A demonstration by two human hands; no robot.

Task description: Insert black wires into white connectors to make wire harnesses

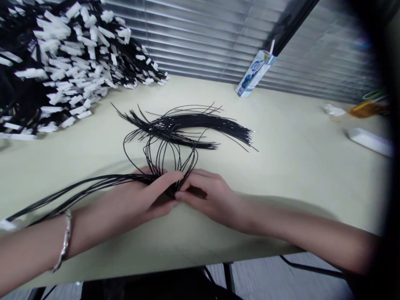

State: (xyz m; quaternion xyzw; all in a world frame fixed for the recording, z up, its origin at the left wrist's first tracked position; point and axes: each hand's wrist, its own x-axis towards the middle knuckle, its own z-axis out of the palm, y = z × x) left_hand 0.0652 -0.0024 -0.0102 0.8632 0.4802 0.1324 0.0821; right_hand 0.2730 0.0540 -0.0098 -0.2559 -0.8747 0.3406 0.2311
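Note:
My left hand (150,193) is wrapped round a bundle of thin black wires (103,180), whose tail runs back over my forearm to a white piece at the left edge. From this grip several wires loop up and away toward the pile. My right hand (208,193) touches the same bundle, thumb and fingers pinched on wire at its right side. The exact wire in that pinch is partly hidden by the fingers. Just beyond both hands lies a loose pile of cut black wires (200,121), some with small shiny ends.
A large heap of black wires with white connectors (71,62) fills the back left of the table (281,166). A blue and white drink carton (255,74) with a straw leans by the blinds. A white object (370,141) and an orange item (368,109) lie far right.

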